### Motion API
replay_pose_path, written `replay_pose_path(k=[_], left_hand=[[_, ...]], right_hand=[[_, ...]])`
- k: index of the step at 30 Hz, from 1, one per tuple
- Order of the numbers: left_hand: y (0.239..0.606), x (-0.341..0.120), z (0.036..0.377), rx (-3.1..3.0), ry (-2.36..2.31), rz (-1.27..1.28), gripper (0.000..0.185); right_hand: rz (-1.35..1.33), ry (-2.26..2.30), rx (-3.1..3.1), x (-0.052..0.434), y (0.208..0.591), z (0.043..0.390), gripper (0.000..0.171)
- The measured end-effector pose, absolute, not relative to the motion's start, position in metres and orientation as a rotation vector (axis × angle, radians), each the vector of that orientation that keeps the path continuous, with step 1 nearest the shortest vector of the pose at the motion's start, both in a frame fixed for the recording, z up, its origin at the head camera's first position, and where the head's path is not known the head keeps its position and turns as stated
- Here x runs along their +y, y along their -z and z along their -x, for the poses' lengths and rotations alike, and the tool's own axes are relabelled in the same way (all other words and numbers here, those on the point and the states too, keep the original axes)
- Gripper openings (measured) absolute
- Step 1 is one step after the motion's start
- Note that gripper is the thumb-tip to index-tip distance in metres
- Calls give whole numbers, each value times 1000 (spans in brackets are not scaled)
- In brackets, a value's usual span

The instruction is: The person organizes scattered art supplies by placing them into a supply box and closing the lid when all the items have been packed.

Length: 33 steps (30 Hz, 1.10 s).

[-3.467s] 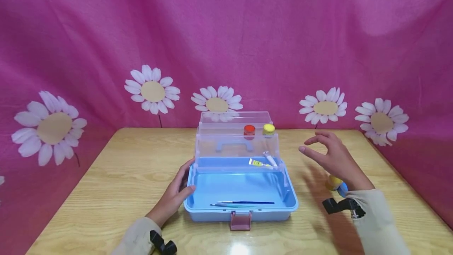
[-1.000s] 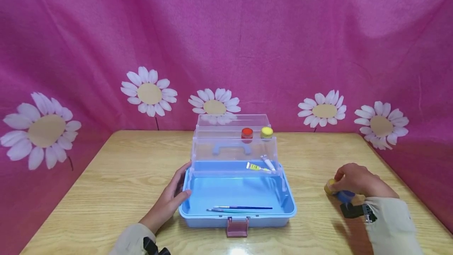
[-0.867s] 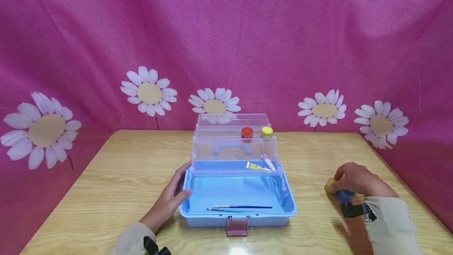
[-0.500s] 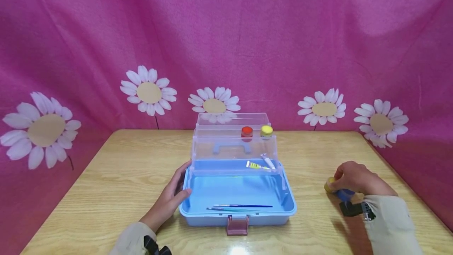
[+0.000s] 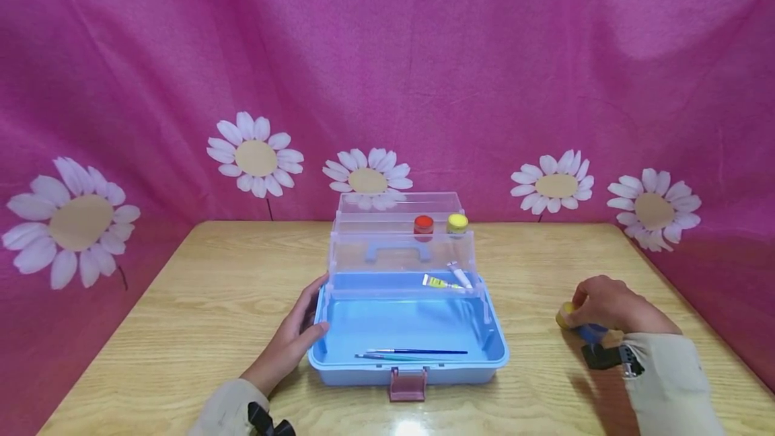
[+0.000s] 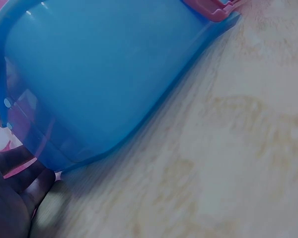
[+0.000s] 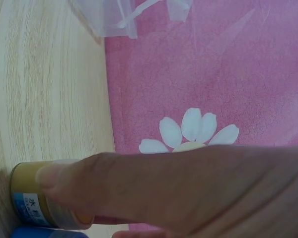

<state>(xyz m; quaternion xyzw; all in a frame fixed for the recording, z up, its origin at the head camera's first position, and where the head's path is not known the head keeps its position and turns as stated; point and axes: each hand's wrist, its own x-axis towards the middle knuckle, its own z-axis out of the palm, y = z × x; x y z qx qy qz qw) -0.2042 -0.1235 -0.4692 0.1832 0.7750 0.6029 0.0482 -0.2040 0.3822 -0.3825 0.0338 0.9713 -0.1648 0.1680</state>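
Note:
My left hand (image 5: 289, 343) grips the left side of an open blue storage box (image 5: 354, 375), thumb over its rim and fingers along the outer wall. In the left wrist view those fingers (image 6: 37, 186) reach the box's corner. Over at the right, my right hand (image 5: 614, 305) pinches a dark yellow paint jar (image 5: 564, 317). The right wrist view has the thumb (image 7: 64, 181) across this jar's side, above a label; the jar's base is at the tabletop. A blue paint jar (image 5: 592, 334) stands right beside it, partly hidden under the hand.
A dark blue paintbrush (image 5: 430, 352) and a teal paintbrush (image 5: 393, 358) lie at the box's front. Its raised clear trays carry a yellow paint tube (image 5: 437, 282), a white tube (image 5: 460, 276), a red jar (image 5: 424, 227) and a bright yellow jar (image 5: 457, 224). A pink latch (image 5: 408, 385) hangs in front.
Since the oldest frame, my right hand has come down from the air to the dark yellow jar and taken hold of it. Over the last second both hands have stayed in place.

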Motion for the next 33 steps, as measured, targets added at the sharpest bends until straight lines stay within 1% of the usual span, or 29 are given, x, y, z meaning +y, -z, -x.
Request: replay_pose_path(k=[10,17,21,27,33], left_hand=[[470,-125,202,2371,-1837,-550,64],[472,-123,200,2377,-1824,-520,64],[471,-124,201,2375,-1820,-513,65],[469,-124,203,2367,-1819,-547,65],[469,-124,204,2371,-1826,-563,65]], right_hand=[[-72,467,2780,381,386,206,36],[6,422,2836,380,385,204,34],[11,404,2866,379,385,207,36],[-22,398,2936,375,381,207,35],[25,390,3045,369,383,207,33]])
